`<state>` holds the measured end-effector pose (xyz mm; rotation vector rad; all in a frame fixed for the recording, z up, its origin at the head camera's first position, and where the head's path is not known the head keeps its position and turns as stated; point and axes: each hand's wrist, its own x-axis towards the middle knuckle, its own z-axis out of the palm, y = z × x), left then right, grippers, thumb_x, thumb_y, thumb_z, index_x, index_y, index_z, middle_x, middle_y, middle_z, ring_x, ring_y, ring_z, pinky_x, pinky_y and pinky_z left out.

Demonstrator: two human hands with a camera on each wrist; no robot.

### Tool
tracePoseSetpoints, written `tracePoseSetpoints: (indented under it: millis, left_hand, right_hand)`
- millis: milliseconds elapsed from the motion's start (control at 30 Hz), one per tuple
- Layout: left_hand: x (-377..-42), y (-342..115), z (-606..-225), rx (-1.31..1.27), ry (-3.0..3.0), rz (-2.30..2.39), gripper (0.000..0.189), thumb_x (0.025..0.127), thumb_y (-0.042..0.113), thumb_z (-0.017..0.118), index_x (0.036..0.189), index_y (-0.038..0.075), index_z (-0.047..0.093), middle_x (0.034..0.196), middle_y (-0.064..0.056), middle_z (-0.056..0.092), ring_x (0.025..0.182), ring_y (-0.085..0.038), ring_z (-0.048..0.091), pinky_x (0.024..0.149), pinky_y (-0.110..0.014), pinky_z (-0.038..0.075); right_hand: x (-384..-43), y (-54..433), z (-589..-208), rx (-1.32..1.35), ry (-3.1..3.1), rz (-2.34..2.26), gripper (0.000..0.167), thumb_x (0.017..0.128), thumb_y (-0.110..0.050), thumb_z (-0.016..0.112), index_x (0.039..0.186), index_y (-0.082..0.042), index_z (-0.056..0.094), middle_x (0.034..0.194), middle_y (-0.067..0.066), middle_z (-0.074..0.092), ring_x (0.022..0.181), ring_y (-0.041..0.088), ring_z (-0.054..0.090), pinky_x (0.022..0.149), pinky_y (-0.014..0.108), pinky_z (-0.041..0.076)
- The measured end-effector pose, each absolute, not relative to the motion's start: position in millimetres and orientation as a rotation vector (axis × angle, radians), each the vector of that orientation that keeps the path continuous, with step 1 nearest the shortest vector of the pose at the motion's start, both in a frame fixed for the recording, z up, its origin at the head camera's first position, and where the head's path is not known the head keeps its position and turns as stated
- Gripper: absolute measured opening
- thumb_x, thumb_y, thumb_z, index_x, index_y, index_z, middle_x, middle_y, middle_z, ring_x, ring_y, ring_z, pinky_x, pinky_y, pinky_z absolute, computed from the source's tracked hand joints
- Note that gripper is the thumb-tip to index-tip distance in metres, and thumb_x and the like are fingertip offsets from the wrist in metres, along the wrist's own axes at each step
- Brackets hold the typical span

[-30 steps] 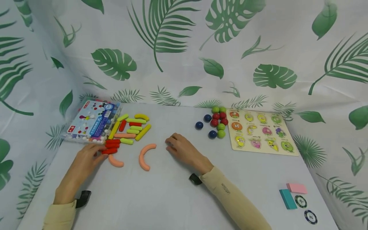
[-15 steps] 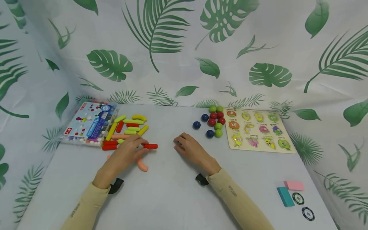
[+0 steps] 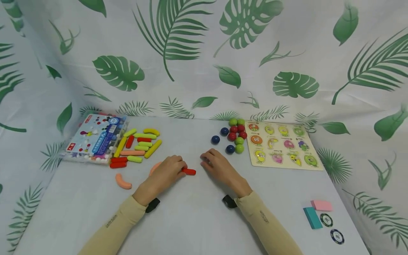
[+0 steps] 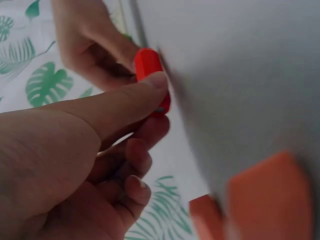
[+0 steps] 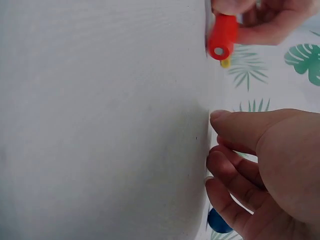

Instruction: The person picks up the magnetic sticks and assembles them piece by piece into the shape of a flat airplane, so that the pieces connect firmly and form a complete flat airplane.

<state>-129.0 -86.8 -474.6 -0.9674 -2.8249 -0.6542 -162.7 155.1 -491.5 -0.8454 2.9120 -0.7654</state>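
Note:
Between the thumb and fingertips of my left hand (image 3: pixel 167 171) is a short red connector tube (image 3: pixel 189 171). Its hollow end, with a round hole, faces the camera in the right wrist view. The left wrist view shows the thumb pressed along the red tube's side. A curved peach tube (image 3: pixel 154 168) is partly hidden behind the left hand. To the right, my right hand (image 3: pixel 223 170) rests on the table with loosely bent fingers and holds nothing. It lies a short gap from the red tube's free end.
Several yellow, green, red and peach tubes (image 3: pixel 132 153) lie beside a clear box of model parts (image 3: pixel 95 136) at left. Another curved peach tube (image 3: pixel 122 181) is nearer. Blue (image 3: pixel 215 140), red and green balls sit by a fruit board (image 3: pixel 280 164). Blocks (image 3: pixel 313 217) and chips (image 3: pixel 336 236) lie front right.
My left hand has taken a red tube from the pile at left and carried it right, toward the middle. The right hand has stayed nearly still as the view shifted slightly.

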Motion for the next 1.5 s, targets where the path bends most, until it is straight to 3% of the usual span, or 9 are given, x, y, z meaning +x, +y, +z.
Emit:
tracePoseSetpoints:
  millis: [333, 500, 767, 967, 1500]
  left_hand:
    - [-127, -102, -473, -0.910, -2.847, -0.788, 0.023, 0.087, 0.016, 0.081, 0.106, 0.005, 0.075, 0.098, -0.005, 0.066, 0.093, -0.019, 0.061, 0.084, -0.033, 0.054]
    - [-130, -129, -467, -0.730, -2.850, -0.917, 0.023, 0.089, 0.013, 0.079, 0.108, 0.001, 0.074, 0.099, -0.008, 0.066, 0.097, -0.022, 0.060, 0.088, -0.037, 0.056]
    - [-126, -150, -470, -0.575, -2.929, -0.929, 0.024, 0.091, 0.015, 0.076, 0.108, -0.002, 0.074, 0.102, -0.013, 0.067, 0.100, -0.029, 0.061, 0.092, -0.044, 0.055]
    - [-128, -149, -472, -0.519, -3.025, -0.899, 0.019, 0.091, 0.016, 0.076, 0.102, 0.000, 0.074, 0.097, -0.011, 0.065, 0.094, -0.025, 0.057, 0.087, -0.043, 0.052]
    - [-135, -149, -471, -0.480, -3.047, -0.931, 0.014, 0.092, 0.016, 0.076, 0.094, 0.002, 0.074, 0.088, -0.007, 0.064, 0.082, -0.019, 0.055, 0.079, -0.037, 0.052]
  right_hand:
    - [-158, 157, -491, -0.872, 2.896, -0.783, 0.023, 0.099, -0.017, 0.067, 0.119, -0.006, 0.070, 0.111, 0.006, 0.066, 0.100, 0.016, 0.063, 0.091, 0.036, 0.054]
    - [-153, 154, -491, -0.896, 2.872, -0.831, 0.020, 0.100, -0.018, 0.065, 0.117, -0.008, 0.070, 0.109, 0.002, 0.066, 0.097, 0.011, 0.063, 0.090, 0.033, 0.054]
    - [-143, 140, -488, -0.986, 2.771, -0.827, 0.027, 0.098, -0.031, 0.069, 0.116, -0.011, 0.072, 0.109, -0.002, 0.066, 0.096, 0.009, 0.061, 0.090, 0.030, 0.054]
    - [-141, 132, -488, -1.007, 2.754, -0.744, 0.025, 0.094, -0.030, 0.074, 0.113, -0.014, 0.072, 0.106, -0.004, 0.066, 0.092, 0.008, 0.059, 0.086, 0.028, 0.054]
    - [-165, 99, -485, -1.038, 2.756, -0.758, 0.022, 0.097, -0.028, 0.071, 0.110, -0.011, 0.071, 0.100, -0.002, 0.065, 0.088, 0.009, 0.057, 0.083, 0.027, 0.053]
